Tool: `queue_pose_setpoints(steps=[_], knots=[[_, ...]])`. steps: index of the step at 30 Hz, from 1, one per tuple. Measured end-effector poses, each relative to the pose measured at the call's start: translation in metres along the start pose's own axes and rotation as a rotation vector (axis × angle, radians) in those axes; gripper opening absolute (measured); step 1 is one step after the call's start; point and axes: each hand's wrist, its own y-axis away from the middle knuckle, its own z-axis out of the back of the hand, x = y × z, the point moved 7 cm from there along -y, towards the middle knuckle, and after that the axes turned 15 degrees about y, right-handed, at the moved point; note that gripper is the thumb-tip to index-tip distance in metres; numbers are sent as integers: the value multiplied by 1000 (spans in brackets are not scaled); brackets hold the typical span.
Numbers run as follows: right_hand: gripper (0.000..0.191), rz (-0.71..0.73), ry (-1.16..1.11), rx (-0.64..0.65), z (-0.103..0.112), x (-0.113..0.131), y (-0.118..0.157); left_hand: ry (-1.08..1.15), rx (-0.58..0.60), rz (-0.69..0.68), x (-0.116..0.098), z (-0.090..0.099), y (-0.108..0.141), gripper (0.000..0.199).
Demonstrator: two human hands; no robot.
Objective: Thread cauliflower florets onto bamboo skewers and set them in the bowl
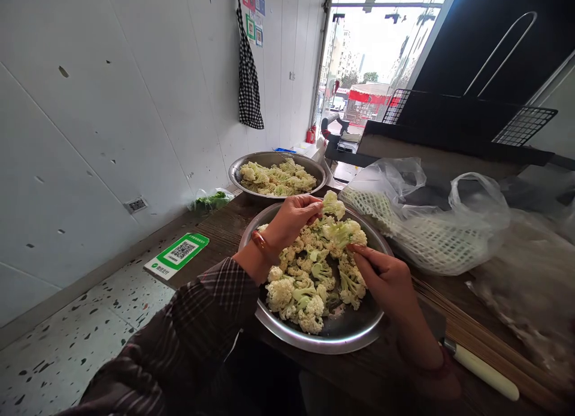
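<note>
My left hand (294,221) is closed, thumb and fingertips pinching a small cauliflower floret (333,205) above the far side of a steel basin (320,344). Just to the right, the fingers of my right hand (386,278) are closed on a larger cauliflower floret (345,235) by its stalk side. Loose cauliflower pieces (299,299) fill much of the basin beneath both hands. Part of the basin's far rim is hidden behind my left hand. Whether a thin skewer is between my fingers cannot be made out.
A second basin (233,173) with cauliflower stands behind. To the right are plastic bags (449,236), thin wooden sticks (476,338) and a white-handled knife (487,370). A green QR code card (179,255) lies at the table's left edge, near the wall.
</note>
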Motion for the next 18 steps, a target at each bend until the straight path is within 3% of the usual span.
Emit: queue_pose_setpoints(steps=[18], knots=[[26,5,32,-7,1,-1,0,-12,-4,-13,-1,-1,1,24]])
